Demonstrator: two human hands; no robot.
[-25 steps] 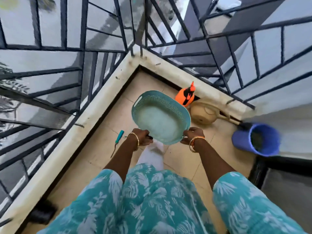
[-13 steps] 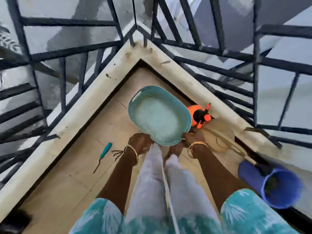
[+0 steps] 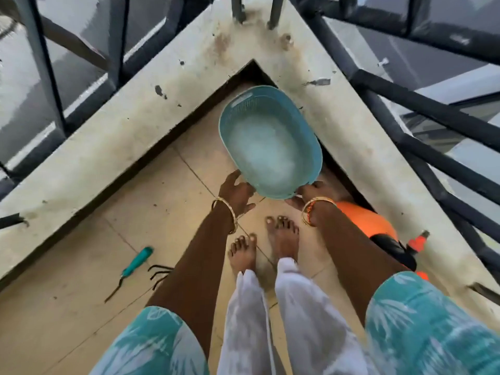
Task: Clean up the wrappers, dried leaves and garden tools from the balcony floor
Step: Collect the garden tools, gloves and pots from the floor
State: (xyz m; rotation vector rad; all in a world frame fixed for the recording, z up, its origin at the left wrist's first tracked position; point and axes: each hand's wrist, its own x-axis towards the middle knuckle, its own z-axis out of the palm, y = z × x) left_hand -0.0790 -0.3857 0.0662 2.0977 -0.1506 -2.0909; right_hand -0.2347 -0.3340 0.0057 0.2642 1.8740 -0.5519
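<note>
Teal perforated basket (image 3: 270, 143), oval and empty, held tilted in the upper centre of the frame, over the corner of the tiled balcony floor (image 3: 81, 307). Gripped at its near rim from both sides: left hand (image 3: 236, 192) at the lower left edge, fingers curled under the rim with the thumb out along the side; right hand (image 3: 311, 194) at the lower right edge, fingers wrapped under the rim, tips hidden beneath it. Gold bangles (image 3: 226, 215) worn on both wrists. Below the basket, two bare feet (image 3: 281, 234) planted on the tiles, white trouser legs beneath them. At lower left, well apart from both hands, a teal-handled hand tool (image 3: 132, 266) lying flat, with a black-pronged hand rake (image 3: 159, 273) just beside it, partly hidden by the left forearm. At right, behind the right forearm, an orange sprayer bottle (image 3: 370, 223) against the stained concrete ledge (image 3: 121, 123). Dark metal railing (image 3: 433, 112) above the ledge on both sides.
</note>
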